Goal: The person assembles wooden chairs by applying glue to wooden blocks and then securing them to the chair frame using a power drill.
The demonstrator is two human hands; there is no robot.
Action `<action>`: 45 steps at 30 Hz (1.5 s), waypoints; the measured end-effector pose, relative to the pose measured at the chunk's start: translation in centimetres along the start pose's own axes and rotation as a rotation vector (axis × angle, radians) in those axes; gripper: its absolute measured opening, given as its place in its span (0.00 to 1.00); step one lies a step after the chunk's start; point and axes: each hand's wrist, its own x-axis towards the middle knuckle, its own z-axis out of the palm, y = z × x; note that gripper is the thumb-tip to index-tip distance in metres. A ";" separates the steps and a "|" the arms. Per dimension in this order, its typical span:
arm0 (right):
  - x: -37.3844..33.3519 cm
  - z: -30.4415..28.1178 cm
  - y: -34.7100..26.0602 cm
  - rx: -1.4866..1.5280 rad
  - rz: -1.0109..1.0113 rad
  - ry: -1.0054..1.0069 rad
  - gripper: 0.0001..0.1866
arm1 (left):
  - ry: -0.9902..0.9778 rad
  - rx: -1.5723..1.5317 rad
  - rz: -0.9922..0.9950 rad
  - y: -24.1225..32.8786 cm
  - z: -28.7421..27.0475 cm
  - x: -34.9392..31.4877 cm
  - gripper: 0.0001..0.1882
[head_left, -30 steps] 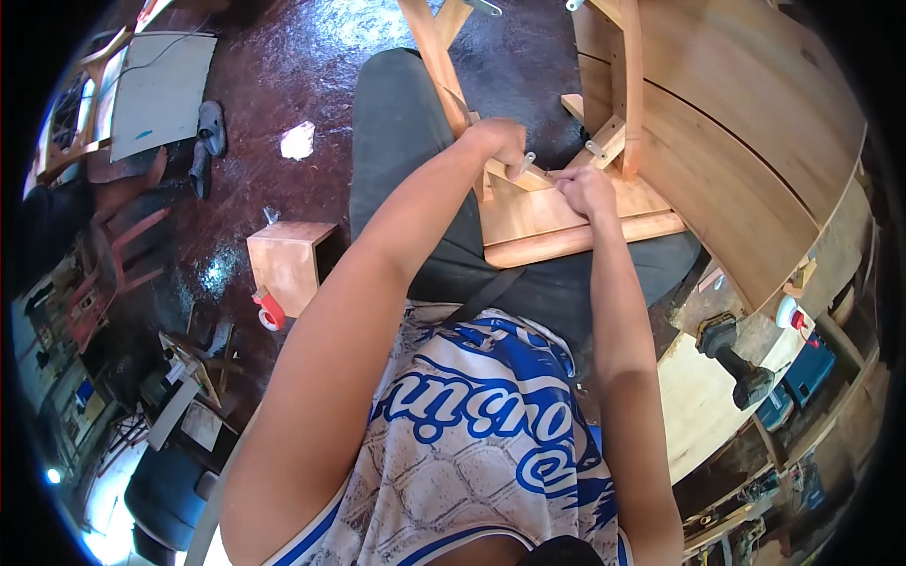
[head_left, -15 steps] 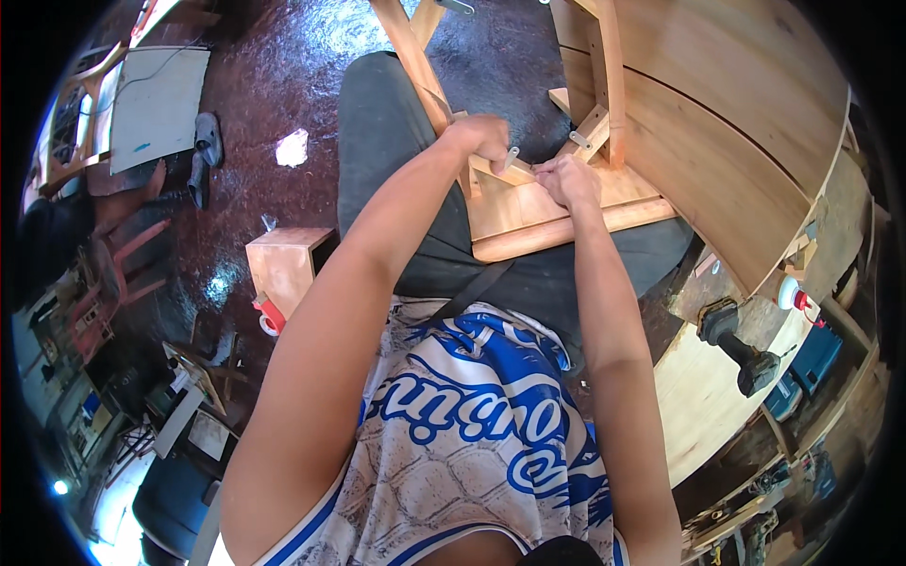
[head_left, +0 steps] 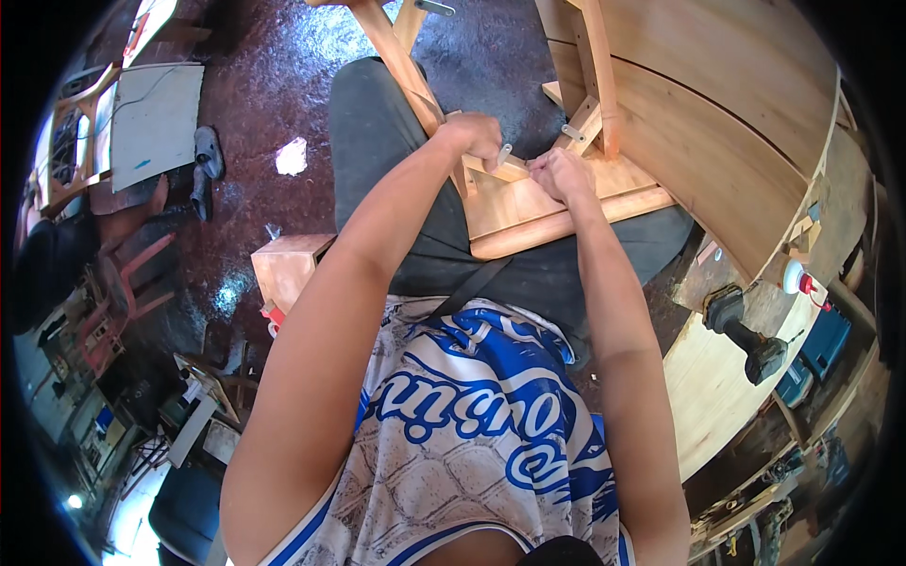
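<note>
One wooden frame (head_left: pixel 517 215) lies across the person's lap (head_left: pixel 377 170), with a left leg (head_left: pixel 398 68) and a right leg (head_left: pixel 604 90) running away toward the top of the view. Small metal tabs (head_left: pixel 573 133) stick out from it. The left hand (head_left: pixel 472 134) is at the foot of the left leg, its fingers curled down just beside one tab; whether they grip cannot be told. The right hand (head_left: pixel 563 174) is near it, fingers bent in and close together over a brace (head_left: pixel 510 171); what they hold, if anything, is hidden. Legs and brace appear already joined to the frame, so it seems well along; whether the tabs are fully fastened, and so how much is left, does not show. To the right, a drill (head_left: pixel 746 335) lies out of the hands on a pale table (head_left: pixel 694 401), near a white bottle (head_left: pixel 795 276). To the left, a wooden box (head_left: pixel 283 264) stands beside the person, above a dark, shiny floor (head_left: pixel 245 189).
</note>
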 end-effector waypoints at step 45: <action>3.1 0.2 2.2 0.168 -0.033 -0.168 0.12 | -0.152 0.324 -0.037 -0.3 -5.5 -2.3 0.16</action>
